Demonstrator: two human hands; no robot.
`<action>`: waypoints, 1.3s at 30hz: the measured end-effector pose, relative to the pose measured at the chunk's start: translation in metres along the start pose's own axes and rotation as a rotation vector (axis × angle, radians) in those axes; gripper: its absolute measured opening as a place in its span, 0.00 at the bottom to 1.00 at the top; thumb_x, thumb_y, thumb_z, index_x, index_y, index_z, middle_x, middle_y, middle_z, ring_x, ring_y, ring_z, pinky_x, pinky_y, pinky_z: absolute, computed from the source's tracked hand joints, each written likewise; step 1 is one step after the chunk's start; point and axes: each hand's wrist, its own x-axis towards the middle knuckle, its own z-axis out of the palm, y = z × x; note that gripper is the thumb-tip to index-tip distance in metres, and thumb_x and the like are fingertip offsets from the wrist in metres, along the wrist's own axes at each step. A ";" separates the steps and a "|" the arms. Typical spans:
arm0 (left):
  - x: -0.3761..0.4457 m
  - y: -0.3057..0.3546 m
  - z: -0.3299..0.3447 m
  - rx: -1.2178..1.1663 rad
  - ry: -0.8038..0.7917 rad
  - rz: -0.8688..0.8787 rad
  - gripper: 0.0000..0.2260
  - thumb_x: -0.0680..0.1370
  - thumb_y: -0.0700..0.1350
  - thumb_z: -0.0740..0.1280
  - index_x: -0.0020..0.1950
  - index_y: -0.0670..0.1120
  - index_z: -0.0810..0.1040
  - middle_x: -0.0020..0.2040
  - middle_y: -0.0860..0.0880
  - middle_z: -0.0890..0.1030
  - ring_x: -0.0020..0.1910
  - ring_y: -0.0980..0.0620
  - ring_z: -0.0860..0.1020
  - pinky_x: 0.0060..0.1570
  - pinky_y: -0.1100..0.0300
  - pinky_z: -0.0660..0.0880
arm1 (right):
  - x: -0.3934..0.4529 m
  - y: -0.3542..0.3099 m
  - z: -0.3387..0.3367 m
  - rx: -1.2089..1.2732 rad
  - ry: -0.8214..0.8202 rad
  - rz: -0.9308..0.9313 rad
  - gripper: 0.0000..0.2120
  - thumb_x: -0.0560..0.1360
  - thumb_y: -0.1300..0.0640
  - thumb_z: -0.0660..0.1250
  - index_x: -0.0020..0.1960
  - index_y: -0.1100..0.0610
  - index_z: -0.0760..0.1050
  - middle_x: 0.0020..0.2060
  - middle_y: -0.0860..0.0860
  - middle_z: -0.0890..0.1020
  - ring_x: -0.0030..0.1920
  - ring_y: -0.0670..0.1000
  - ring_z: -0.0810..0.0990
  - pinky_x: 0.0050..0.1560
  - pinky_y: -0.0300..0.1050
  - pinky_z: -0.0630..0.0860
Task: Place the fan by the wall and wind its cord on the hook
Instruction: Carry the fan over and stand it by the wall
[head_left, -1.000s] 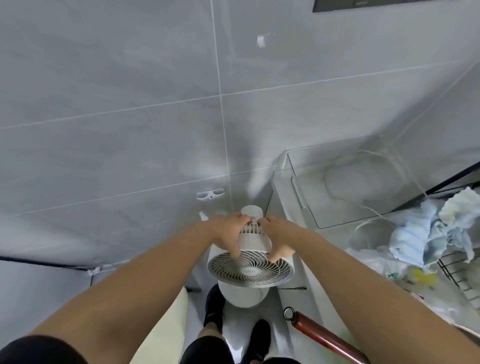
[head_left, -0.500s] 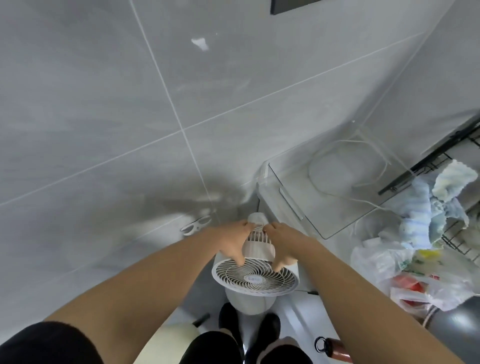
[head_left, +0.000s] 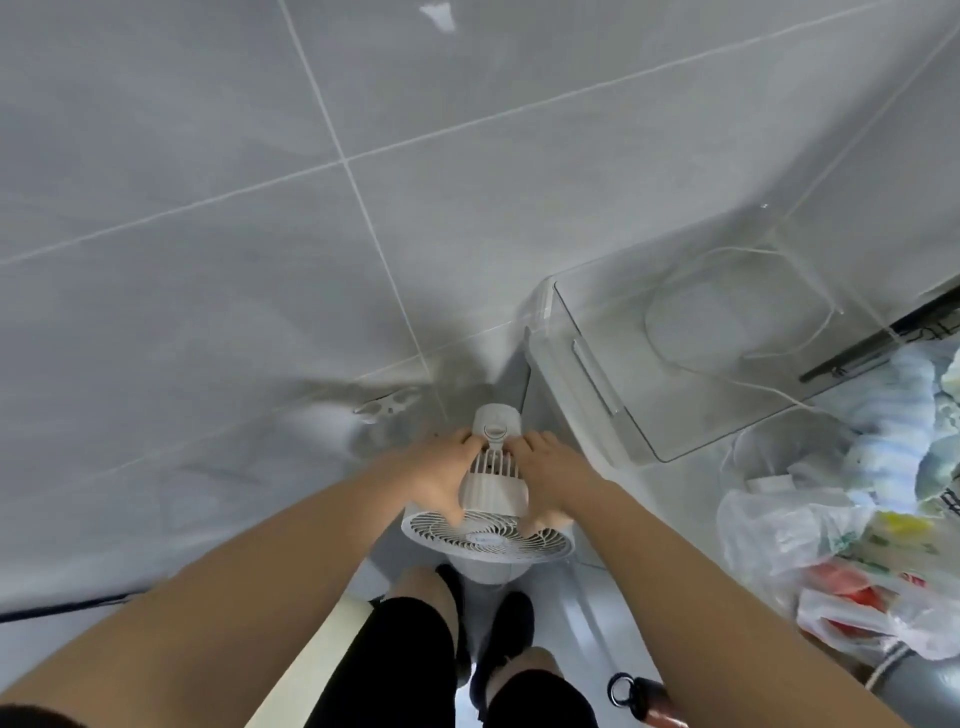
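Note:
A white fan (head_left: 491, 493) stands low in front of me, close to the grey tiled wall (head_left: 260, 260). Its round grille faces toward me and its motor housing points at the wall. My left hand (head_left: 441, 480) grips the left side of the motor housing. My right hand (head_left: 545, 480) grips the right side, fingers curled over the housing. A white hook (head_left: 387, 405) sits on the wall just left of the fan. A thin white cord (head_left: 727, 322) loops over the clear lid to the right.
A white appliance with a clear lid (head_left: 623, 364) stands right of the fan against the wall. Plastic bags (head_left: 810, 561) and cloths (head_left: 904, 415) pile at the far right. My feet in dark shoes (head_left: 498, 639) stand below the fan. A dark bottle (head_left: 644, 699) lies on the floor.
The view has swung left and tilted, so the wall tiles now run diagonally. Both hands stay on the fan, which sits a little nearer the wall hook.

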 end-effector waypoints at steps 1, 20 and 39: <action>-0.001 -0.002 0.001 0.009 0.005 -0.008 0.56 0.61 0.57 0.83 0.80 0.45 0.55 0.72 0.44 0.68 0.67 0.43 0.73 0.66 0.49 0.73 | 0.004 -0.002 -0.001 -0.009 0.000 -0.014 0.53 0.59 0.42 0.83 0.76 0.55 0.60 0.70 0.54 0.69 0.70 0.57 0.66 0.68 0.54 0.72; 0.030 -0.007 -0.055 0.206 -0.097 0.018 0.48 0.60 0.55 0.82 0.74 0.46 0.64 0.58 0.50 0.76 0.46 0.50 0.78 0.41 0.56 0.76 | 0.023 -0.015 -0.044 -0.074 -0.061 0.184 0.57 0.64 0.49 0.84 0.82 0.53 0.53 0.72 0.55 0.69 0.70 0.60 0.73 0.64 0.57 0.76; 0.030 -0.006 -0.038 0.568 -0.025 0.066 0.49 0.62 0.63 0.79 0.76 0.46 0.63 0.65 0.47 0.77 0.55 0.44 0.81 0.46 0.54 0.76 | 0.032 -0.034 -0.027 0.092 -0.032 0.420 0.44 0.65 0.53 0.81 0.77 0.47 0.67 0.66 0.52 0.78 0.69 0.58 0.74 0.57 0.51 0.74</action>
